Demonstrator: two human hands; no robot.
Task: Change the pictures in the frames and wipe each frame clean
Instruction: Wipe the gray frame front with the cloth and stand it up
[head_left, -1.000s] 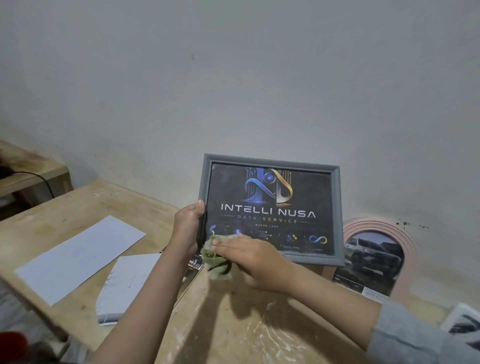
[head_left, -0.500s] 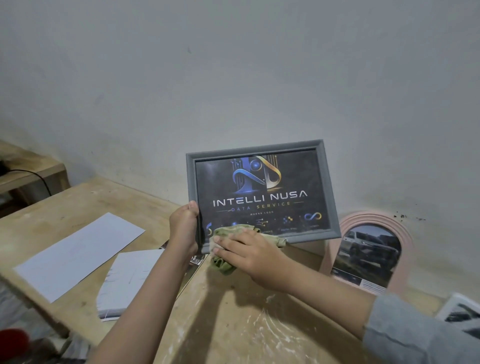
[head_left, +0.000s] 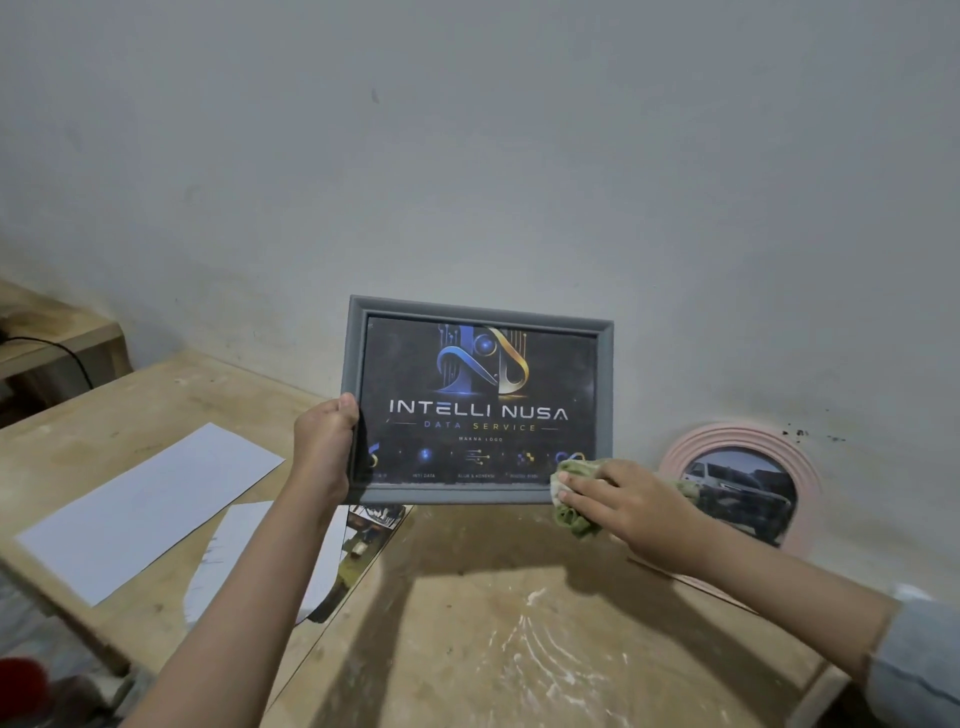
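Grey picture frame (head_left: 605, 395) is what we have lifted above the wooden table (head_left: 493, 623), upright and facing us, in front of the pale wall (head_left: 467, 156). Behind its glass sits a dark print (head_left: 478, 400) with a blue-and-gold emblem and the words INTELLI NUSA, DATA SERVICE.

Our left hand (head_left: 324, 447) grips the frame's left edge — thumb on the front moulding near the middle of that side, the other fingers hidden behind. Our right hand (head_left: 623, 501) holds a crumpled green cloth (head_left: 574, 493) under curled fingers and presses it against the frame's lower right corner, where it covers part of the bottom rail and a bit of the glass.

To the right, a round pink frame (head_left: 748, 441) leans against the wall with a photo of a dark vehicle (head_left: 737, 488) in it; our right wrist crosses its lower left part. On the table to the left lie a blank white sheet (head_left: 150, 509) and, nearer the grey frame, a second white sheet (head_left: 244, 561) overlapping a printed photo (head_left: 363, 540) — its subject we cannot make out.
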